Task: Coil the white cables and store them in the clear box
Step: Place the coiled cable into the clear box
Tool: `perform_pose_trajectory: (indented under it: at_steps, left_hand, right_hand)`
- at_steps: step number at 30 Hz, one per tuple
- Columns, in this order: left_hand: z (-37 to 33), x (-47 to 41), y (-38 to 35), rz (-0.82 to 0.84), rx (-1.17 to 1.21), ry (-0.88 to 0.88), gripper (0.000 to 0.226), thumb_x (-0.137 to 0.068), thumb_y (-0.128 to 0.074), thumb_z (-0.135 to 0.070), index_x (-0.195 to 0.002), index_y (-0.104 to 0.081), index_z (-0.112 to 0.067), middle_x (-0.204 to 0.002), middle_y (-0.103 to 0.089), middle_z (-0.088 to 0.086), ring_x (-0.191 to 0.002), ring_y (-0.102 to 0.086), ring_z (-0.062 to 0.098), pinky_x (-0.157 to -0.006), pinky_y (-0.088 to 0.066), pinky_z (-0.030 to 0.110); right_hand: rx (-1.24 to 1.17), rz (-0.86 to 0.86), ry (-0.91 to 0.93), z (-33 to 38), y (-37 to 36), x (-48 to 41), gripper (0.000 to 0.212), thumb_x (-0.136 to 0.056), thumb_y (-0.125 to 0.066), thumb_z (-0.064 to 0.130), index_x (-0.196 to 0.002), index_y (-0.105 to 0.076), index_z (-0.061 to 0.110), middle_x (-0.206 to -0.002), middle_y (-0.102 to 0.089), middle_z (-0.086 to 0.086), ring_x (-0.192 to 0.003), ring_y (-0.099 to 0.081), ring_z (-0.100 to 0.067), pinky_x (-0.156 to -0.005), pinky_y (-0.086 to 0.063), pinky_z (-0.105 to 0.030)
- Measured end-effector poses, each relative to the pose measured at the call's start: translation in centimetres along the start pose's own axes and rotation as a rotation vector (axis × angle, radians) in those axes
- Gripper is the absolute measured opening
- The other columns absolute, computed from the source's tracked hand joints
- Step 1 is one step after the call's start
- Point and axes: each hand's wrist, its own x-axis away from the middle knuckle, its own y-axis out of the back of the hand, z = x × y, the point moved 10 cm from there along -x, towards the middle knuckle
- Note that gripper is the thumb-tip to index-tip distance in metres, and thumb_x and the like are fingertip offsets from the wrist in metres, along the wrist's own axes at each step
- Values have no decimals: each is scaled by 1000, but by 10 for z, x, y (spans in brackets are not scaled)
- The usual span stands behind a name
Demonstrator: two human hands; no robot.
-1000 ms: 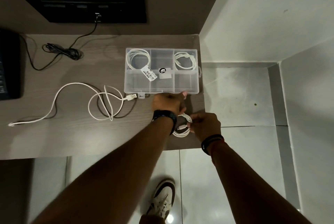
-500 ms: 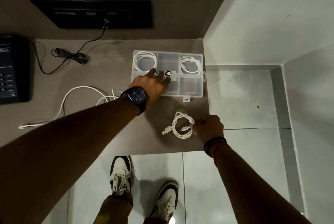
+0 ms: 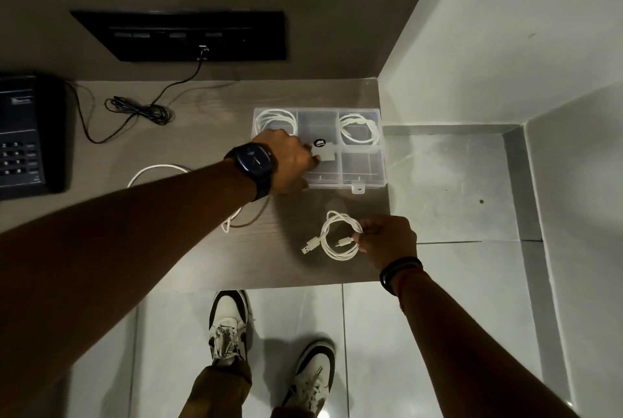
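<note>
The clear box (image 3: 362, 168) lies at the desk's right end, lid down, with divided compartments. One coiled white cable (image 3: 274, 119) shows in its back left compartment and another (image 3: 359, 129) in its back right. My left hand (image 3: 286, 161) lies over the box's left front part, fingers on the lid and thumb at the front edge. In front of the box, my right hand (image 3: 387, 239) pinches a third coiled white cable (image 3: 337, 235) by its right side. Its USB plug sticks out to the left. A loose white cable (image 3: 158, 169) lies further left, mostly hidden under my left arm.
A black telephone (image 3: 23, 134) sits at the desk's left edge. A bundled black cord (image 3: 141, 110) runs up to a black wall panel (image 3: 182, 35). The desk ends just right of the box, at a white wall. My shoes (image 3: 229, 326) stand on the tiled floor below.
My left hand left the coil and the box's front edge and moved up onto the box's left part. My right hand alone keeps the coiled cable, now spread out in front of the box.
</note>
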Motion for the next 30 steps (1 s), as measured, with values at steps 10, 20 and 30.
perform_pose_trajectory:
  at_steps: [10,20,30]
  left_hand:
    - [73,17,96,-289,529,104,39,-87,-58,-44,-118,-63,-20,-117,-68,6,-102,-64,24,-90,-52,43]
    - [134,25,116,-670,285,365,25,-91,-54,-18,-114,-56,-7,-115,-54,22,-96,-55,44,-76,-48,49]
    - [13,3,-9,-288,464,12,57,-86,-58,-45,-136,-47,-19,-140,-49,6,-119,-48,31,-99,-41,41]
  right_hand:
    - [-100,-74,90,43,24,7,14,-68,-77,3,-75,-75,15,-76,-74,-13,-76,-71,-32,-79,-57,-49]
    - [-34,-157,130,108,17,-27,9,-71,-75,7,-77,-70,12,-88,-74,-14,-84,-69,-36,-83,-56,-49]
    - [69,-220,55,106,6,-37,14,-73,-74,10,-78,-71,23,-92,-75,-4,-89,-67,-24,-73,-43,-20]
